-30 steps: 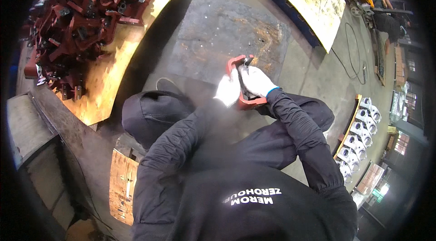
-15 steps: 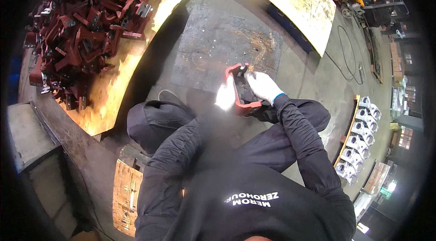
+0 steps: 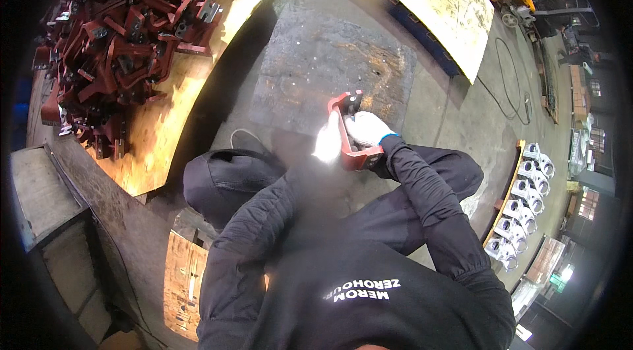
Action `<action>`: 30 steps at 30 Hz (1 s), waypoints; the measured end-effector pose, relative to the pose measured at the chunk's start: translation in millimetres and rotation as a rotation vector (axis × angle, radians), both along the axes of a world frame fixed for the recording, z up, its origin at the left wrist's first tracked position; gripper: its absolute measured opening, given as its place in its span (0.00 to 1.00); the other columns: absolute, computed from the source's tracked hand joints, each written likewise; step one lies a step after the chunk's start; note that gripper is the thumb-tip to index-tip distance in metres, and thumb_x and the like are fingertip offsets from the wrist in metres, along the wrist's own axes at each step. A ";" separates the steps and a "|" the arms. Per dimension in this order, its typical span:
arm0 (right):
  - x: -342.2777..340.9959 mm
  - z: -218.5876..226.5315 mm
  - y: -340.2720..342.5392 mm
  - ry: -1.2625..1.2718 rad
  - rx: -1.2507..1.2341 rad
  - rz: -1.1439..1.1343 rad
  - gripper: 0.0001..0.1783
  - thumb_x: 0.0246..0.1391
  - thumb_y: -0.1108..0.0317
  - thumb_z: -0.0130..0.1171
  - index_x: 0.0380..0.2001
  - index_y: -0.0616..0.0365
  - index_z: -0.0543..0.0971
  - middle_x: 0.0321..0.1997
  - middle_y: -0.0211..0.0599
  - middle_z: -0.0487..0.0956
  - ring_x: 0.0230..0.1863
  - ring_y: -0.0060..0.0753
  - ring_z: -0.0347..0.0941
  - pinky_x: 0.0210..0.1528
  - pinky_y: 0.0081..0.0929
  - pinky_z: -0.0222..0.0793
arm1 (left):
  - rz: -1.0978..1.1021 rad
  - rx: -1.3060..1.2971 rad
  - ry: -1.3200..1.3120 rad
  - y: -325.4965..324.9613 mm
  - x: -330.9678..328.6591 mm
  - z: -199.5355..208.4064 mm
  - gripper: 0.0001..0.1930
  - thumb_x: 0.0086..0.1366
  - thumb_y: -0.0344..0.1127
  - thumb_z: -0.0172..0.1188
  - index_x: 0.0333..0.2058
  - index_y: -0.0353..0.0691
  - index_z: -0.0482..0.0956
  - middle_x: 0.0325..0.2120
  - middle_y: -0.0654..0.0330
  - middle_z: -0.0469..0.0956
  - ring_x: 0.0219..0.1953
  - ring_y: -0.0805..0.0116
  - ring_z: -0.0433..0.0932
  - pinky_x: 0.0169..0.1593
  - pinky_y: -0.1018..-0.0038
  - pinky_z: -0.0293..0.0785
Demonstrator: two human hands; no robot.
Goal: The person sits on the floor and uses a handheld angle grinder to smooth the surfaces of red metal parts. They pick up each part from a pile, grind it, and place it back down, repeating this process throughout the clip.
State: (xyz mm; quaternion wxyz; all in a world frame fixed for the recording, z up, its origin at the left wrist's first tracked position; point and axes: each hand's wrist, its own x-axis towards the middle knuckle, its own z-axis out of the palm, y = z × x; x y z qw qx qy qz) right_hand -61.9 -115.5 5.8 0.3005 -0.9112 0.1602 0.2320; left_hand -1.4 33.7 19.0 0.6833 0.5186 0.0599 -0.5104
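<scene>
A red metal bracket [image 3: 357,161], bent into a U shape, is held over my lap. My left hand [image 3: 327,140], in a white glove, grips its left side; glare washes out part of that glove. Inside the bracket's opening is my right hand [image 3: 368,129], also white-gloved with a blue cuff edge. Its fingers are curled against the dark inner face, and whatever they may hold is hidden. Beyond the bracket, a dark worn sheet [image 3: 297,66] lies on the floor.
A big heap of red brackets [image 3: 132,47] covers a wooden board [image 3: 191,80] on the left. Another pale board [image 3: 428,0] stands at the far right. Silver ring-shaped castings [image 3: 521,205] line a rack to the right. A cable [image 3: 504,80] trails over the floor.
My right hand has moved left and slightly nearer, deeper into the bracket's opening. The bracket has tilted a little, and my left hand keeps its grip.
</scene>
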 end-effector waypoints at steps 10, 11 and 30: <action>-17.6 -32.7 -7.7 -0.162 -0.109 -0.025 0.27 0.60 0.50 0.42 0.29 0.65 0.79 0.30 0.58 0.78 0.37 0.60 0.74 0.42 0.46 0.67 | -0.126 0.235 0.058 -9.6 0.2 14.3 0.33 0.70 0.58 0.45 0.60 0.33 0.64 0.53 0.51 0.71 0.54 0.64 0.69 0.57 0.72 0.64; -6.0 -15.0 -0.3 -0.109 -0.057 -0.067 0.27 0.60 0.51 0.42 0.29 0.65 0.79 0.30 0.58 0.78 0.37 0.60 0.74 0.42 0.47 0.67 | -0.157 0.277 0.005 -8.2 2.9 13.8 0.32 0.70 0.57 0.44 0.59 0.33 0.65 0.51 0.52 0.72 0.53 0.65 0.70 0.56 0.73 0.65; -19.9 150.2 -6.9 -0.140 0.427 -0.667 0.18 0.55 0.54 0.57 0.36 0.58 0.79 0.22 0.33 0.74 0.19 0.27 0.68 0.20 0.25 0.62 | -0.251 -0.069 -0.751 5.9 7.6 58.0 0.22 0.71 0.49 0.49 0.48 0.32 0.74 0.41 0.58 0.76 0.45 0.70 0.72 0.50 0.73 0.68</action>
